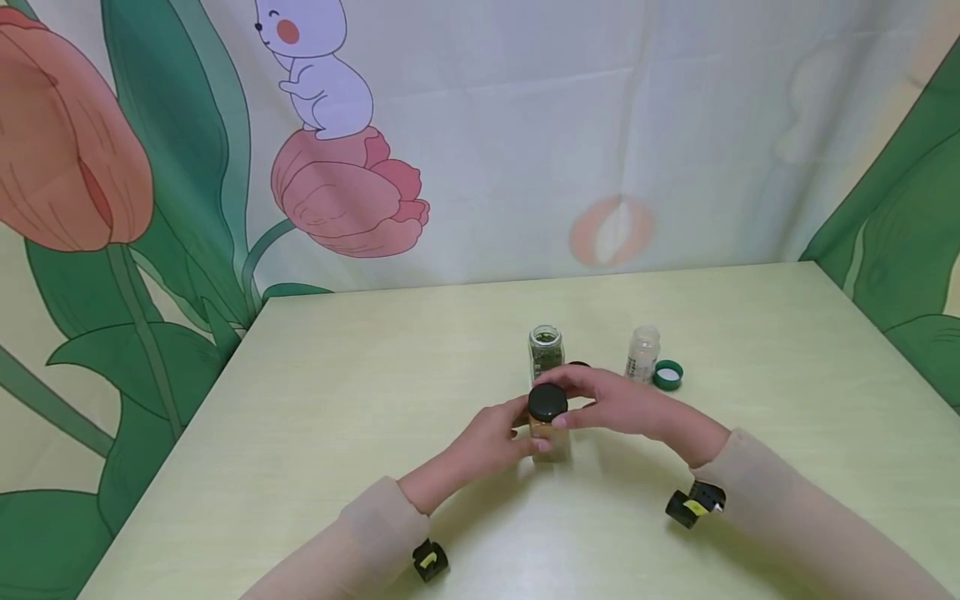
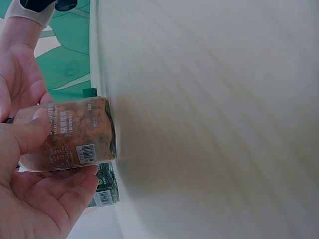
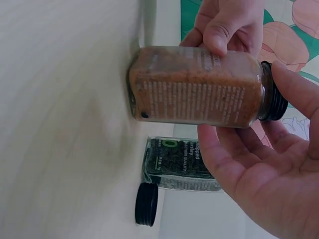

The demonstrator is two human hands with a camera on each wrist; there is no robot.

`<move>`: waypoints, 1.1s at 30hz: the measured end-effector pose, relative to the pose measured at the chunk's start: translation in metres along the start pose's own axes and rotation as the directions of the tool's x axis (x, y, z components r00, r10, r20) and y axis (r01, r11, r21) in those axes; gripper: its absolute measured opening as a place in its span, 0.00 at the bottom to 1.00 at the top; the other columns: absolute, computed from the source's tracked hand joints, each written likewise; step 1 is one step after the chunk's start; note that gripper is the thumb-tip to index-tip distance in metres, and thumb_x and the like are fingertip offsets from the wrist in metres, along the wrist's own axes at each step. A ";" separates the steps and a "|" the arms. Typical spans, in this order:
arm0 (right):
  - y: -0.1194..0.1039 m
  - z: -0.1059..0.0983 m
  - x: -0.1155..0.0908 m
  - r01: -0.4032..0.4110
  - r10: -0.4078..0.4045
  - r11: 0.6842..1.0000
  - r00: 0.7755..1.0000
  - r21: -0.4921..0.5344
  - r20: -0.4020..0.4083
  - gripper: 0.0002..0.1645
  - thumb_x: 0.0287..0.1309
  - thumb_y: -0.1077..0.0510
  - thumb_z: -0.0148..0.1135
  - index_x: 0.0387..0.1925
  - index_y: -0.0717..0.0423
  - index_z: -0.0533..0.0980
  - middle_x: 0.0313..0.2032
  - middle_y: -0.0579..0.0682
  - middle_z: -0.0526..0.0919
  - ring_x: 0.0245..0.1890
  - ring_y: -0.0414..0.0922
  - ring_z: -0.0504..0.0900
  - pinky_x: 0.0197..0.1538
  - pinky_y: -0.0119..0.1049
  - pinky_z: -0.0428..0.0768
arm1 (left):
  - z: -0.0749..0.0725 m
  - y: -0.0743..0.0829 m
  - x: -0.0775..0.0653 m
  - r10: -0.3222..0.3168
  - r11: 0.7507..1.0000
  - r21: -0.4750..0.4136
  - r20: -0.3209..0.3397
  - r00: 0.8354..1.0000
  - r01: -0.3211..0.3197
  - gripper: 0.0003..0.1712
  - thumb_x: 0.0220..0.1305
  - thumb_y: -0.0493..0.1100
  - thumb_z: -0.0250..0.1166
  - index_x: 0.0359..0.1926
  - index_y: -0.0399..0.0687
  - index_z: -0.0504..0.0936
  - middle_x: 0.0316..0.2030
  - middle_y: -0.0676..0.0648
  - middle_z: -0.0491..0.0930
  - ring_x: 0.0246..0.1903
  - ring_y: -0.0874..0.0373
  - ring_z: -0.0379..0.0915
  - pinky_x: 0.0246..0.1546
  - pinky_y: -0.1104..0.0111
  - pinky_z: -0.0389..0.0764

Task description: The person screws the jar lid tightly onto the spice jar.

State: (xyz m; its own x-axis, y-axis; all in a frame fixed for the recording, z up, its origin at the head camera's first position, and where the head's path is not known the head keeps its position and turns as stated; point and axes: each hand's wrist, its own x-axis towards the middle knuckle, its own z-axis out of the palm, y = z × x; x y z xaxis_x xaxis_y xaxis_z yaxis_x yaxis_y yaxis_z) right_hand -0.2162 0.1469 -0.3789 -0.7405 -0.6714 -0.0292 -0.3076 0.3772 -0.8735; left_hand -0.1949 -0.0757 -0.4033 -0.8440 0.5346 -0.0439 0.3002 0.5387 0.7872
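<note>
A square glass spice jar (image 3: 197,89) of orange-brown seasoning stands upright on the table, with a black lid (image 1: 547,402) on top. My left hand (image 1: 491,435) grips the jar's body, the thumb along one side and the fingers on another. From the right, my right hand (image 1: 618,402) pinches the black lid between thumb and fingers. Just behind stands an open glass jar of chopped parsley (image 1: 546,354), and beside it lies a loose black cap (image 3: 146,204), mostly hidden by my right hand in the head view.
Behind my right hand stands a small uncapped clear jar (image 1: 642,354), and a green lid (image 1: 667,375) lies beside it. The pale table (image 1: 360,375) ends at a printed curtain (image 1: 510,167) with tulips and a white animal.
</note>
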 end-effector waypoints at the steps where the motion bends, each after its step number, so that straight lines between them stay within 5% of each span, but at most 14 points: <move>1: 0.001 0.001 0.000 0.002 -0.002 1.000 1.000 0.002 -0.007 0.28 0.67 0.57 0.66 0.65 0.59 0.71 0.60 0.61 0.81 0.66 0.60 0.76 0.72 0.66 0.68 | 0.000 0.000 0.000 0.002 1.000 0.002 0.000 1.000 -0.002 0.30 0.67 0.41 0.70 0.66 0.35 0.74 0.62 0.34 0.81 0.64 0.39 0.78 0.66 0.49 0.79; 12: 0.003 0.008 -0.002 -0.016 0.017 1.000 0.998 0.004 -0.063 0.31 0.66 0.57 0.67 0.67 0.60 0.70 0.62 0.63 0.78 0.66 0.61 0.76 0.67 0.59 0.78 | 0.001 0.000 0.000 0.001 1.000 -0.010 0.000 1.000 -0.001 0.30 0.68 0.40 0.69 0.67 0.35 0.74 0.63 0.34 0.80 0.65 0.40 0.77 0.66 0.49 0.78; 18: 0.003 -0.009 0.001 -0.012 0.010 1.000 0.995 0.014 0.100 0.39 0.67 0.57 0.66 0.74 0.60 0.61 0.70 0.63 0.72 0.72 0.64 0.69 0.71 0.61 0.73 | 0.000 0.000 0.000 0.004 1.000 -0.007 0.004 1.000 -0.004 0.29 0.68 0.41 0.69 0.66 0.36 0.74 0.63 0.35 0.80 0.65 0.40 0.77 0.66 0.48 0.78; 25: -0.002 -0.030 0.012 -0.010 0.002 1.000 0.958 0.026 0.285 0.43 0.66 0.60 0.67 0.76 0.62 0.58 0.72 0.63 0.69 0.74 0.62 0.67 0.77 0.65 0.60 | -0.001 0.000 -0.001 0.013 1.000 -0.004 0.002 1.000 -0.013 0.30 0.67 0.41 0.69 0.67 0.35 0.73 0.62 0.35 0.81 0.64 0.40 0.78 0.66 0.48 0.78; 33: -0.004 -0.035 0.020 -0.012 0.001 0.999 0.942 0.031 0.337 0.40 0.66 0.62 0.66 0.75 0.64 0.61 0.72 0.64 0.69 0.75 0.62 0.67 0.79 0.61 0.61 | 0.000 0.001 -0.001 0.001 1.000 -0.003 0.005 1.000 -0.001 0.30 0.68 0.40 0.69 0.67 0.35 0.73 0.62 0.35 0.81 0.65 0.40 0.77 0.67 0.48 0.77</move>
State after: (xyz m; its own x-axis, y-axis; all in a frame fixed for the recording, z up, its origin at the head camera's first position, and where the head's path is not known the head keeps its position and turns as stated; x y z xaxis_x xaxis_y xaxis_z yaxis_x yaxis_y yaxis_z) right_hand -0.2511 0.1541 -0.3591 -0.4965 -0.8465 -0.1921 -0.2802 0.3657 -0.8876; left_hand -0.1942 -0.0758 -0.4024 -0.8416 0.5382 -0.0458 0.2998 0.5360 0.7892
